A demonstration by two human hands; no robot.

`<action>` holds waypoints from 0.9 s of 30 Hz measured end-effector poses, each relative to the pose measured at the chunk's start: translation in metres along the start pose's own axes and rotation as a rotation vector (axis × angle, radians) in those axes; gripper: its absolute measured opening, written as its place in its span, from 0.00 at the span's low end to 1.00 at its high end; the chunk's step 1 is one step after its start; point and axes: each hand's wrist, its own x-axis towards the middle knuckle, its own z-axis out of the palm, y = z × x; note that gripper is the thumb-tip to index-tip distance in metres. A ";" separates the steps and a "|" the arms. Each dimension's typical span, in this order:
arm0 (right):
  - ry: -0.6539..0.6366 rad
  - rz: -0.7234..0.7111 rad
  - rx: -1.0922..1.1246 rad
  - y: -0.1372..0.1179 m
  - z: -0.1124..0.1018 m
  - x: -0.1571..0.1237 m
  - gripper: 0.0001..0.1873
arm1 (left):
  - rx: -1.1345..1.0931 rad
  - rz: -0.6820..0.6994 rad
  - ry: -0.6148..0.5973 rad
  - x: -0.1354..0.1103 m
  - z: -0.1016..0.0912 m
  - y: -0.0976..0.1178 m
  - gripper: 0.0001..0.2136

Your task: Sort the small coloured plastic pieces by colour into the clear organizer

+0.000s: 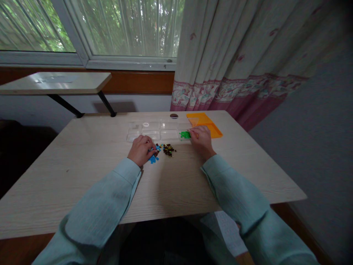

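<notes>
My left hand [141, 150] rests at the left side of a loose pile of small blue pieces [153, 159] on the table. Its fingers are bent, with the thumb apart from them, and touch the pile's edge. Some dark and pink bits are mixed in there. Beside that lies a heap of small dark brown and yellow pieces [168, 149]. My right hand [202, 141] is over the right end of a clear compartment box [169, 134], fingers closed together at small green pieces [185, 135] in the front right compartment. What its fingertips hold is too small to see.
An orange tray [211, 129] lies behind my right hand at the table's [91, 176] back right. A dark round spot [174, 116] shows near the back edge. A raised white shelf [63, 82] on black legs stands back left. A curtain [220, 55] hangs behind.
</notes>
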 end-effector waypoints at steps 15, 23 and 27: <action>-0.008 -0.006 0.000 -0.007 -0.002 0.000 0.15 | 0.003 -0.049 -0.008 0.001 0.004 0.013 0.06; -0.025 -0.071 0.043 -0.018 0.001 -0.004 0.15 | -0.140 -0.066 0.130 0.001 0.008 0.009 0.10; -0.029 -0.194 0.125 -0.043 0.000 -0.011 0.15 | -0.289 -0.062 0.211 0.002 0.013 0.008 0.09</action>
